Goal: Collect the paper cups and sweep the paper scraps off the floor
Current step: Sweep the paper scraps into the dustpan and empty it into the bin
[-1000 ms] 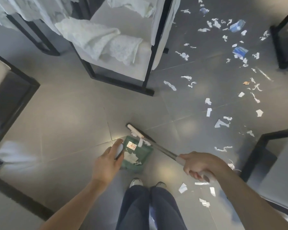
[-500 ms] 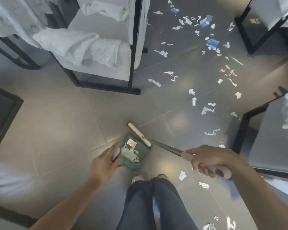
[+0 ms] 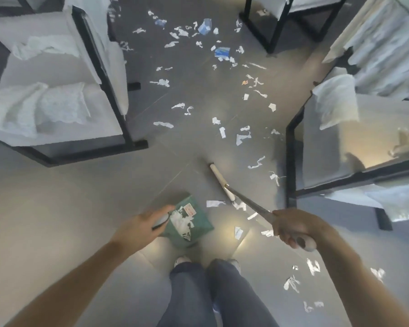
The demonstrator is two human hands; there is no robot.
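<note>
On the grey floor (image 3: 57, 208), the left hand (image 3: 139, 228) grips the green dustpan (image 3: 191, 223) holding scraps; the right hand (image 3: 291, 226) clasps the broom (image 3: 222, 182) handle, its head beside loose paper scraps (image 3: 242, 135). Blue paper cups (image 3: 204, 25) lie farther off.

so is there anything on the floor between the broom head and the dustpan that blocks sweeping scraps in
Nothing visible blocks it. Between the broom head and the green dustpan there is bare floor with one paper scrap, itself to be swept. The left hand holds the dustpan, the right hand grips the broom handle.
</note>
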